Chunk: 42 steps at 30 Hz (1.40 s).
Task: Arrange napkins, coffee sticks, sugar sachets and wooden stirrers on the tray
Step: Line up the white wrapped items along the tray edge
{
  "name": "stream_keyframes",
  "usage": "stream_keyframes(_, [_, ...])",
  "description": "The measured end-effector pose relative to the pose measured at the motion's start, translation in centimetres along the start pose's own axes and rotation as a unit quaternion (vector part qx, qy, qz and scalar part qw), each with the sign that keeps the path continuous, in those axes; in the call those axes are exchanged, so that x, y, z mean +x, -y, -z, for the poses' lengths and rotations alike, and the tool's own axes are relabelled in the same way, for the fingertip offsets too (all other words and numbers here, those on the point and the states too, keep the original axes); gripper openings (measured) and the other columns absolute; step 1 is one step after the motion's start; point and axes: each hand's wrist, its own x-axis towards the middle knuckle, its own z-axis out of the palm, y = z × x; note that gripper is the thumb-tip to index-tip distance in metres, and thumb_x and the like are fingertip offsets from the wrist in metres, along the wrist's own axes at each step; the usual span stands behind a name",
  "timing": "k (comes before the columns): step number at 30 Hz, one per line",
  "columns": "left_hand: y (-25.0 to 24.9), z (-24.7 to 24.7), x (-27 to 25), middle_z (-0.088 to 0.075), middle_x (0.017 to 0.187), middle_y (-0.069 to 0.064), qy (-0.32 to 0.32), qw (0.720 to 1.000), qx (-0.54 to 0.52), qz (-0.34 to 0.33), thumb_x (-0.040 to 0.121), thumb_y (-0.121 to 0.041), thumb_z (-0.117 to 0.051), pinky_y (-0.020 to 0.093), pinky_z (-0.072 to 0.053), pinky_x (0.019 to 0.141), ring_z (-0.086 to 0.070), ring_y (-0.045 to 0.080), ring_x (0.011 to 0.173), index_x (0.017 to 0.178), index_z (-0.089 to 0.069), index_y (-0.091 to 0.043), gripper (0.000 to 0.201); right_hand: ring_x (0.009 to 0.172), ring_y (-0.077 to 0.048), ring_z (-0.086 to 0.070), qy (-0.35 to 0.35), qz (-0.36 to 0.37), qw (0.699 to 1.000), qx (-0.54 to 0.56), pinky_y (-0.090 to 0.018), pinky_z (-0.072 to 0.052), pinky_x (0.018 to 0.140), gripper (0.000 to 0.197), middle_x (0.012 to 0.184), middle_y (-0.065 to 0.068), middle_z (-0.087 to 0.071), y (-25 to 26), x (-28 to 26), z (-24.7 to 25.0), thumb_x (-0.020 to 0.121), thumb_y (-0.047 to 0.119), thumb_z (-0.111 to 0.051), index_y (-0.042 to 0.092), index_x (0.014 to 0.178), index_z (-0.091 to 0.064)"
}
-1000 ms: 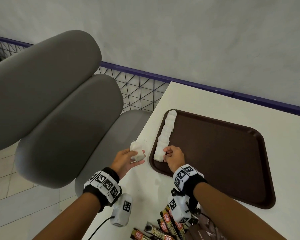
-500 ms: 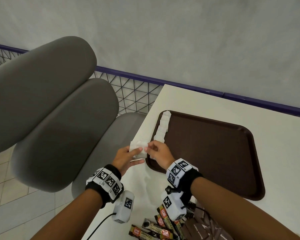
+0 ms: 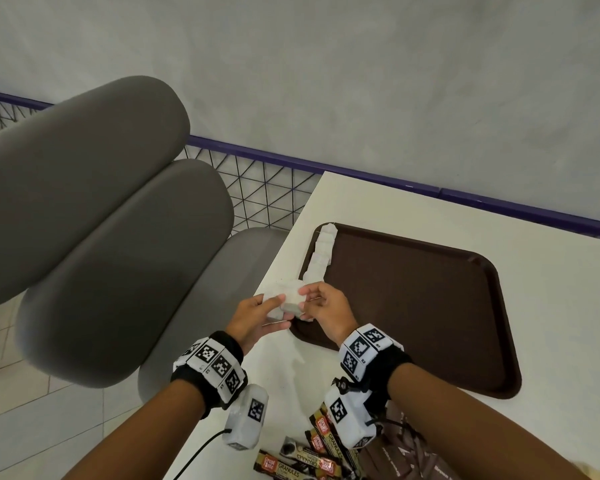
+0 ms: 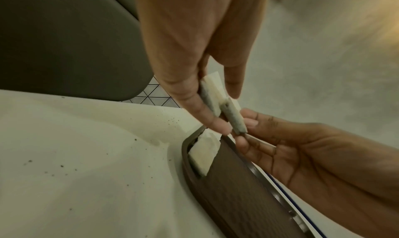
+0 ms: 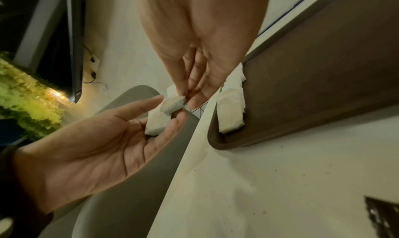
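Note:
A brown tray (image 3: 413,306) lies on the white table, with a row of folded white napkins (image 3: 321,258) along its left rim. Just off its near left corner, my left hand (image 3: 257,317) holds a small stack of folded napkins (image 3: 284,299) between thumb and fingers. My right hand (image 3: 323,303) pinches one napkin of that stack by its end. The right wrist view shows the pinched napkin (image 5: 173,103) above the stack (image 5: 155,123) in my left palm. In the left wrist view the nearest tray napkin (image 4: 204,154) lies below both hands.
Coffee sticks (image 3: 298,462) lie at the table's near edge under my wrists, beside dark brown packets (image 3: 406,455). A grey padded chair (image 3: 118,237) stands left of the table's edge. A purple rail with wire mesh (image 3: 264,195) runs along the wall.
My right hand left the row of napkins on the tray, moved left to my left hand and took hold of one napkin of the stack there.

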Motion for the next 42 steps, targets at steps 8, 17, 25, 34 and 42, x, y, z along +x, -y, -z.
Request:
stream_keyframes(8, [-0.1, 1.5, 0.4, -0.065, 0.103, 0.022, -0.048, 0.998, -0.027, -0.008, 0.098, -0.006, -0.037, 0.039, -0.055, 0.079, -0.065, 0.032, 0.089, 0.1, -0.054, -0.005, 0.018, 0.061, -0.011, -0.05, -0.046, -0.056, 0.989, -0.128, -0.009, -0.047, 0.054, 0.025, 0.071, 0.002, -0.05, -2.7, 1.2, 1.1, 0.081, -0.01, -0.058, 0.014, 0.083, -0.056])
stream_keyframes(17, [0.0, 1.9, 0.7, -0.064, 0.106, 0.022, -0.063, 0.998, -0.031, -0.007, 0.096, 0.0, -0.032, 0.041, -0.051, 0.086, -0.063, 0.033, 0.092, 0.114, -0.048, 0.0, 0.025, 0.075, -0.02, -0.051, -0.016, -0.084, 0.963, -0.255, -0.029, -0.049, 0.074, 0.032, 0.081, -0.003, -0.048, -4.0, 1.5, -0.1, 0.077, -0.01, -0.056, 0.021, 0.072, -0.051])
stream_keyframes(25, [0.2, 1.6, 0.8, -0.061, 0.111, 0.023, -0.069, 0.997, -0.014, -0.002, 0.096, -0.009, -0.047, 0.039, -0.055, 0.08, -0.063, 0.031, 0.092, 0.108, -0.049, 0.001, 0.015, 0.08, -0.015, -0.048, -0.013, -0.066, 0.954, -0.291, -0.019, -0.038, 0.07, 0.022, 0.092, -0.002, -0.046, -4.0, 1.1, 0.5, 0.079, -0.005, -0.057, 0.013, 0.09, -0.063])
stream_keyframes(34, [-0.2, 0.4, 0.8, -0.06, 0.097, 0.008, -0.073, 0.994, 0.066, -0.048, 0.092, -0.015, -0.056, 0.028, -0.051, 0.079, -0.058, 0.017, 0.09, 0.08, -0.056, -0.013, 0.012, 0.087, -0.016, -0.046, -0.044, 0.036, 0.973, -0.225, -0.016, -0.04, 0.077, 0.024, 0.093, 0.002, -0.044, -1.9, 0.0, 1.3, 0.079, -0.003, -0.056, 0.02, 0.081, -0.055])
stream_keyframes(42, [-0.5, -0.9, 0.8, -0.061, 0.086, 0.002, -0.066, 0.989, 0.116, -0.069, 0.092, -0.014, -0.057, 0.025, -0.046, 0.076, -0.055, 0.014, 0.081, 0.085, -0.06, -0.014, 0.007, 0.069, -0.005, -0.048, -0.001, 0.06, 0.994, -0.093, -0.007, -0.041, 0.068, 0.027, 0.091, 0.001, -0.054, 0.0, -0.8, 1.4, 0.085, 0.003, -0.058, 0.029, 0.077, -0.053])
